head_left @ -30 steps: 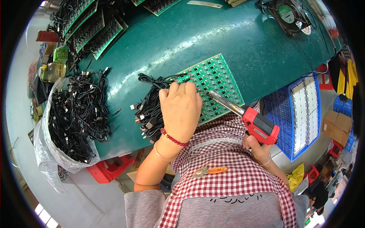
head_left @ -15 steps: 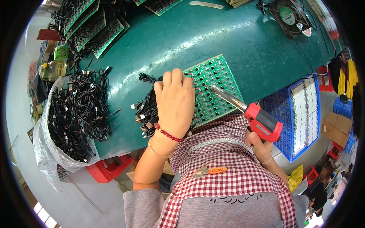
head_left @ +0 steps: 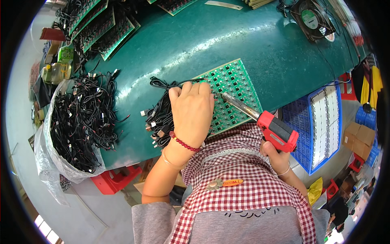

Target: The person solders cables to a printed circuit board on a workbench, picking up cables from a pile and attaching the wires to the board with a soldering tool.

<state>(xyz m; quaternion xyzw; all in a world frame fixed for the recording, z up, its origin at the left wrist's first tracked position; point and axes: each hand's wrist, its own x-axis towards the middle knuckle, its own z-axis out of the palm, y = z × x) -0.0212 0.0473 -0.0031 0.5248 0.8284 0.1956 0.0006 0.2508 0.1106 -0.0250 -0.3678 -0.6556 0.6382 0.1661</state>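
Note:
A green circuit board panel (head_left: pixel 240 81) with rows of small black parts lies on the table before me. My left hand (head_left: pixel 191 106) is over its left edge, fingers bent down and closed; their tips and whatever they pinch are hidden. Under and beside that hand sits a bunch of black cables (head_left: pixel 161 114) with metal plugs, reaching the board's left side. My right hand (head_left: pixel 278 157) grips a red and black soldering gun (head_left: pixel 278 131) from below. Its metal barrel slants over the board, the tip close to my left fingers.
A plastic bag (head_left: pixel 53 134) full of black cables (head_left: pixel 87 118) stands at the left table edge. Wired boards (head_left: pixel 118 38) are stacked far left. A fan (head_left: pixel 310 19) stands far right. A blue crate (head_left: pixel 313 130) is beyond the right edge, a red stool (head_left: pixel 115 179) below left.
My left hand has shifted slightly right over the board. The soldering gun has moved a little left, its tip now nearer my left fingers.

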